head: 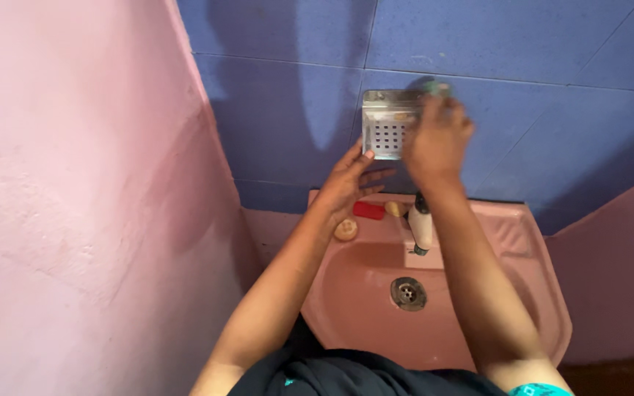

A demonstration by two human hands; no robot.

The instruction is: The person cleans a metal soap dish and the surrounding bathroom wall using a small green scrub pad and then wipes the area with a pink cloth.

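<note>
A steel soap dish (384, 123) with a perforated bottom hangs on the blue tiled wall above a pink washbasin (544, 293). My right hand (436, 139) is raised over the dish's right half, fingers curled around something small and greenish at its top edge; the object is blurred. Just under the dish's lower left corner, my left hand (350, 180) has its fingers spread and holds nothing.
On the basin's back ledge lie a red cylindrical object (369, 210), a tan soap piece (395, 208) and a round beige soap piece (345, 229). A white tap (420, 227) stands behind the drain (408, 293). Pink walls close in on the left and right.
</note>
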